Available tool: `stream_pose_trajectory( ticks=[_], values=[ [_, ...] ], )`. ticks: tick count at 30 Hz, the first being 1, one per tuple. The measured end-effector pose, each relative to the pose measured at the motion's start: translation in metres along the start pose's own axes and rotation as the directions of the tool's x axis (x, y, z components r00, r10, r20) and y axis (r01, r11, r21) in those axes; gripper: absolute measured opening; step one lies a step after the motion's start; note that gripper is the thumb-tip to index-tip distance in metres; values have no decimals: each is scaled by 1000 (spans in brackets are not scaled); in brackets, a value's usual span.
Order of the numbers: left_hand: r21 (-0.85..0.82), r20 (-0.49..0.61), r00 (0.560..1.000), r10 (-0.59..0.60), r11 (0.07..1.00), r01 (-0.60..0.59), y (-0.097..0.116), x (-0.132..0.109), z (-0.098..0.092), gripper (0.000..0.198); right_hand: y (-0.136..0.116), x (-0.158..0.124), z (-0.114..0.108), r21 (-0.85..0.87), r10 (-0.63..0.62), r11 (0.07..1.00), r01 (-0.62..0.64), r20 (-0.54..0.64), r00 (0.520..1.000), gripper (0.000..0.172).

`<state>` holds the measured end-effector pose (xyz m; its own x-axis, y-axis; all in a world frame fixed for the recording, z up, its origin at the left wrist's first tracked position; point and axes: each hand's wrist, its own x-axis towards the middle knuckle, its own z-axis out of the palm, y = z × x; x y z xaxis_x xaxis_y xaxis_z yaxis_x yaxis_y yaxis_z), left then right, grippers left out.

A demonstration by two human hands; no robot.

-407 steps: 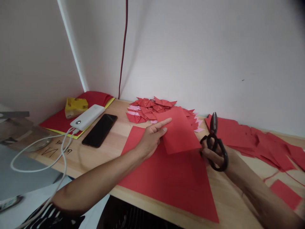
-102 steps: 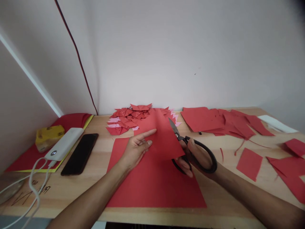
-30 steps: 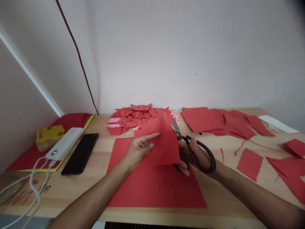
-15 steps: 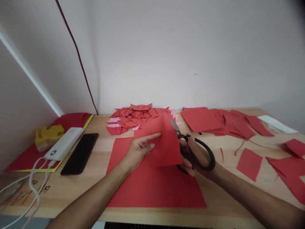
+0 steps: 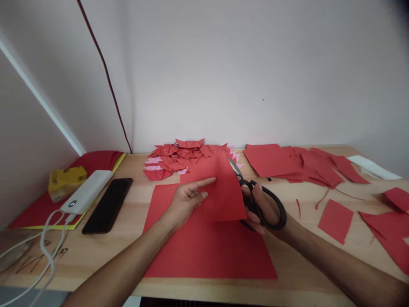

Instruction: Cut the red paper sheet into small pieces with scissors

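A folded-looking sheet of red paper [image 5: 223, 192] is raised above a larger red sheet [image 5: 207, 256] on the wooden table. My left hand [image 5: 188, 198] grips the raised paper by its left side, index finger stretched across its face and thumb bent below; the other fingers are partly hidden. Black-handled scissors [image 5: 270, 204] are in my right hand [image 5: 260, 204], whose fingers are through the loops. The metal blades meet the paper's right edge, and part of them is hidden behind it.
Folded red and pink paper pieces [image 5: 182, 155] are heaped by the wall. Cut red sheets [image 5: 271, 160] and scraps [image 5: 335, 221] spread across the right. At left lie a black phone [image 5: 108, 206], a white power bank [image 5: 86, 192] with cables, and a yellow packet [image 5: 67, 183].
The scissors and my right hand have shifted very slightly, with the handle loops a little closer together. My left hand stays in place on the paper.
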<state>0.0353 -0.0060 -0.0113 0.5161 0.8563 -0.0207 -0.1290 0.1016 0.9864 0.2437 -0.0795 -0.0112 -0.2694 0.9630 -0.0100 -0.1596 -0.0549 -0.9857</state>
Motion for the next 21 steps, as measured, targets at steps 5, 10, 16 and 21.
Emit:
stream_pose_trajectory(
  ticks=[5, 10, 16, 21],
  values=[
    [-4, 11, 1000, 2, 1000, -2, 0, 0, 1, 41, -8, 5, 1, -11, -37, 999, 39, 127, 991, 76],
    [21, 12, 1000, 3, 1000, -4, 1, -2, 2, 38, -15, 3, -2, -37, -20, 999, 25, 139, 990, 75],
    [63, 46, 999, -5, 998, 2, 1, -2, 2, 40, -17, 3, -3, -7, -60, 998, 61, 139, 989, 73],
    [91, 64, 998, -1, 996, -5, -3, -2, 0, 40, -13, 0, -2, 24, -58, 998, 57, 74, 996, 71]
  ],
)
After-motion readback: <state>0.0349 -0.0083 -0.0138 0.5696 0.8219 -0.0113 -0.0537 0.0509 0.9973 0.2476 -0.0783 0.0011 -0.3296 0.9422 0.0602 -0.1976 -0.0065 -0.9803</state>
